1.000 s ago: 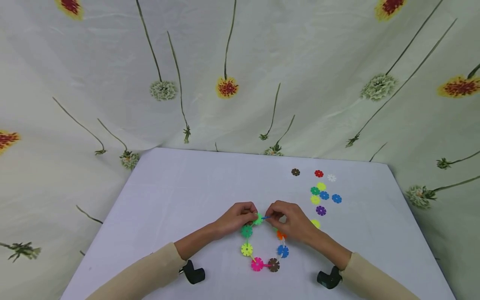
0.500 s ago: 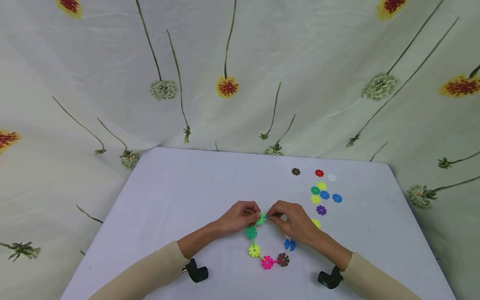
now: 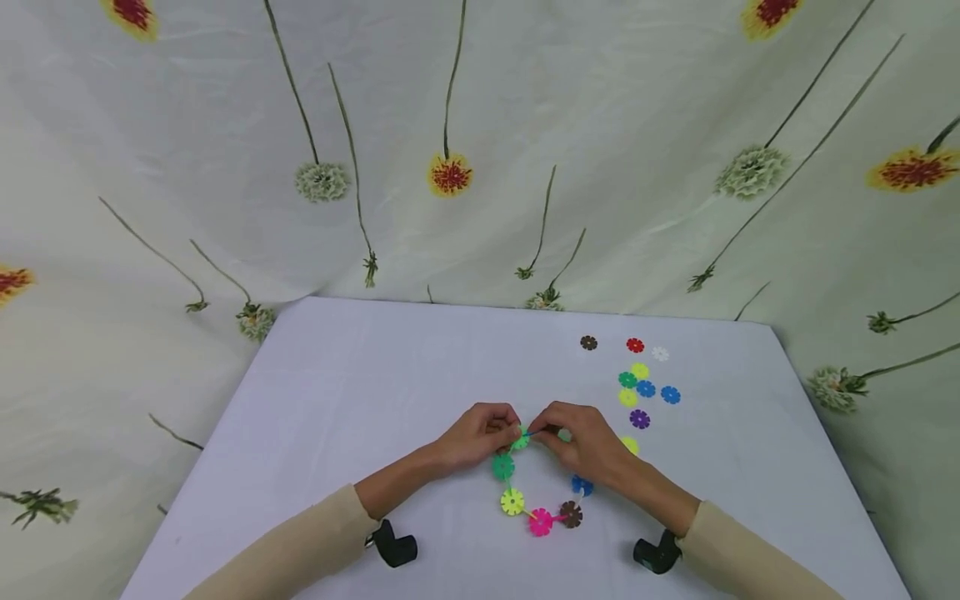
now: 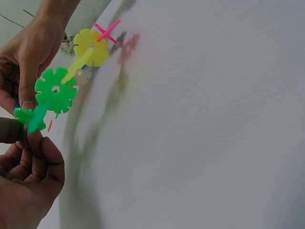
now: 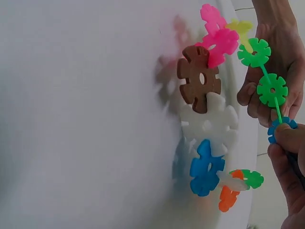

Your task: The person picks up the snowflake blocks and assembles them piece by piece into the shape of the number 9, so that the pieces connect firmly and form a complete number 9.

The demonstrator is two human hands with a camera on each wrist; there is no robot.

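Observation:
My left hand (image 3: 476, 435) pinches a light green notched flower disc (image 3: 521, 438) of a linked chain, above the white table. Facing it, my right hand (image 3: 588, 442) pinches a blue flower disc (image 5: 275, 131) between thumb and finger, its edge meeting the green disc. The chain hangs down in a loop through another green disc (image 3: 503, 467), a yellow disc (image 3: 512, 502), a pink disc (image 3: 540, 522), a brown disc (image 3: 571, 513) and a blue chain disc (image 5: 207, 168). An orange disc (image 5: 229, 198) and a green end disc (image 5: 253, 179) show only in the right wrist view.
Loose flower discs lie beyond my right hand, among them a brown one (image 3: 588, 342), a red one (image 3: 635, 345), a white one (image 3: 660, 354) and a purple one (image 3: 640, 419). A flower-printed cloth (image 3: 637, 125) hangs behind the table (image 3: 360, 358).
My left hand has shifted slightly right, bringing the green disc against the blue one. The chain's lower part has swung right, and the orange disc has gone out of sight behind my right hand.

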